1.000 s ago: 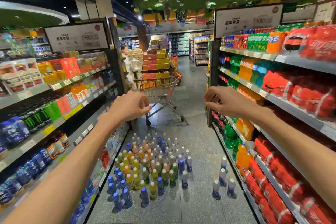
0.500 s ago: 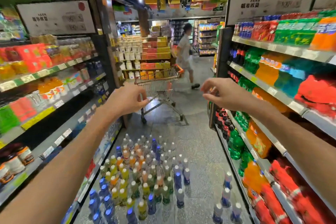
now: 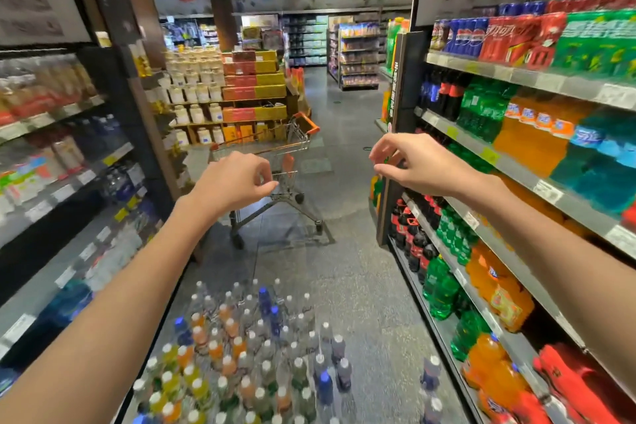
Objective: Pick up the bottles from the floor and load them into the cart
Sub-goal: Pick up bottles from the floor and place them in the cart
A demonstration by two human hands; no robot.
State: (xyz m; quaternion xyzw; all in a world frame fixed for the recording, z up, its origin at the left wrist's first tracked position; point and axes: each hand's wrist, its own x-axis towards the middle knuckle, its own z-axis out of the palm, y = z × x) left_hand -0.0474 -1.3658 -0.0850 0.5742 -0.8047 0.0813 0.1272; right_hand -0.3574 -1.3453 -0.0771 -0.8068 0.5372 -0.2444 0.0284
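**Both arms raised over bottles standing on a supermarket aisle floor**

Head view, looking forward and down the aisle. Both forearms reach out at about chest height, backs of the hands upward, wrists slightly bent down. The left hand [image 3: 234,182] hangs with its fingers loosely curled, thumb tip close to the fingertips, holding nothing; it overlaps the cart in the view but whether it touches the cart cannot be told. The right hand [image 3: 416,162] is held level with it, well apart to the right, fingers loosely bent and slightly spread, thumb below the forefinger, also holding nothing. The bottles [image 3: 261,354] stand upright in a dense cluster on the grey speckled floor [image 3: 371,303] below the arms, caps white, blue and orange, contents clear, yellow, orange and dark. A few more bottles [image 3: 430,375] stand apart to the right, near the base of the right shelf unit [image 3: 516,196], which carries orange, green, red and dark soft drinks. The cart [image 3: 275,162], a wire trolley with orange handle ends, stands farther down the aisle beyond the cluster, near the left shelf unit [image 3: 69,182]. Motion blur softens the shelves
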